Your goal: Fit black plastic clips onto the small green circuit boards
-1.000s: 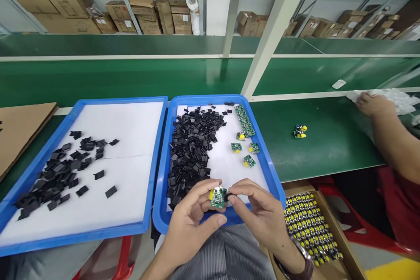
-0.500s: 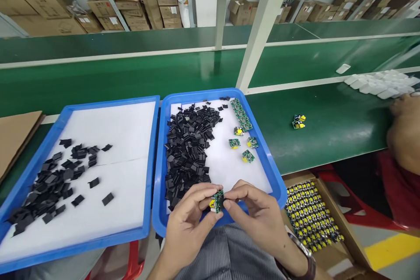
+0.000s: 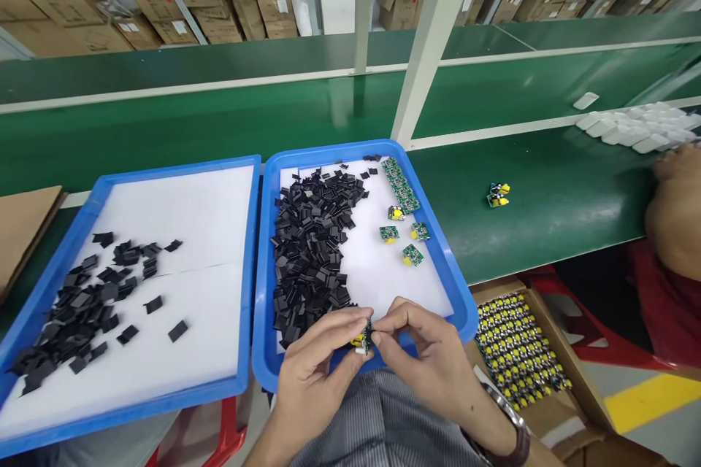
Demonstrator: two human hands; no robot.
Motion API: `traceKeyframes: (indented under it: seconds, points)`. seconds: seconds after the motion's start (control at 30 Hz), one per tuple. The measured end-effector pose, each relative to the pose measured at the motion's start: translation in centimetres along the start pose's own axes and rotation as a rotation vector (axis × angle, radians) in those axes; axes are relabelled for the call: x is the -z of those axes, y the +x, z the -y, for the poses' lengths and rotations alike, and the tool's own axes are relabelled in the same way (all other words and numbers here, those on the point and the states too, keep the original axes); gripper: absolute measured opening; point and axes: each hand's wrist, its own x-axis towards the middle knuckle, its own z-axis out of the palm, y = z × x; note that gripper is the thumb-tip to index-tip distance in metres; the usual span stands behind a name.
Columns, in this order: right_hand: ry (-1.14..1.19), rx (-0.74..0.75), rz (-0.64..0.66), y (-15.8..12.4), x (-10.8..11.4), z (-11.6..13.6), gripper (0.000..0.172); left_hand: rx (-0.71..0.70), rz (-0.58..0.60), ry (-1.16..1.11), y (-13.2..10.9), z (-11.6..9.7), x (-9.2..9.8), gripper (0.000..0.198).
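Note:
Over the near edge of the right-hand blue tray (image 3: 464, 292), my left hand (image 3: 315, 368) is closed on a small green circuit board (image 3: 366, 336) with a yellow component on it. My right hand (image 3: 427, 361) meets it from the right, thumb and forefinger pinched at the board's face on a small black piece, mostly hidden by the fingertips. Inside this tray lies a heap of black folded pieces (image 3: 312, 233). Several loose boards, one of them a board with a yellow part (image 3: 412, 255), and a joined panel of boards (image 3: 400, 184) lie on its white liner.
Left of me, a second blue tray (image 3: 247, 292) holds more black pieces (image 3: 82, 306). A cardboard box (image 3: 588, 394) of yellow-topped boards stands low at right. Boards (image 3: 498, 195) and white cases (image 3: 640, 124) lie on the green bench, near a co-worker's arm (image 3: 676, 211).
The board has turned more edge-on between my hands, and my left fingers cover more of it. My right hand stays pinched at its face. The view has shifted slightly.

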Motion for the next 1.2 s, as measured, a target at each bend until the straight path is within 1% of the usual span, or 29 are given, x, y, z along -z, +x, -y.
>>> traceKeyframes:
  seconds: [0.1,0.23,0.4,0.43,0.5,0.63,0.7,0.8,0.93,1.0,1.1,1.17,1.2]
  points:
    - [-0.028,0.038,-0.002,0.0,0.0,-0.2,0.009,-0.025,0.002,0.044,-0.1,0.1,-0.1,0.049]
    - [0.035,-0.051,0.07,0.3,0.4,-0.6,0.008,-0.071,0.014,0.093,-0.4,0.4,-0.3,0.052]
    - [0.03,-0.091,0.147,0.9,1.2,-0.9,0.007,-0.239,-0.035,0.177,-0.4,0.6,-1.0,0.057]
    - [0.029,-0.089,0.155,1.0,1.3,-0.9,0.007,-0.251,-0.049,0.187,-0.4,0.5,-1.1,0.057]
    - [0.023,-0.08,0.152,1.2,1.3,-0.9,0.008,-0.196,-0.071,0.19,-0.5,0.3,-1.2,0.053]
    - [0.012,-0.021,0.154,1.4,1.2,-0.7,0.008,0.0,-0.09,0.156,-0.9,0.2,-1.1,0.045]
    - [-0.005,0.021,0.159,1.4,1.3,-0.6,0.009,0.026,-0.079,0.14,-1.1,0.2,-1.0,0.044]
    - [-0.018,0.02,0.175,1.2,1.6,-0.2,0.009,-0.017,-0.056,0.126,-1.0,0.3,-1.0,0.045]
    - [-0.069,-0.013,0.205,1.3,1.9,0.1,0.009,-0.174,-0.048,0.152,-0.6,0.3,-1.1,0.049]
    - [-0.052,-0.02,0.211,1.3,1.9,-0.2,0.009,-0.228,-0.044,0.186,-0.4,0.3,-1.2,0.052]
    - [0.149,-0.108,0.18,1.1,1.5,-1.0,0.009,-0.203,-0.051,0.245,-0.4,0.4,-1.5,0.054]
    - [0.252,-0.142,0.124,0.7,1.3,-1.5,0.017,-0.149,-0.099,0.287,-0.5,0.4,-1.7,0.053]
    - [0.258,-0.123,0.096,0.4,1.2,-1.7,0.021,-0.129,-0.132,0.308,-0.6,0.4,-1.9,0.053]
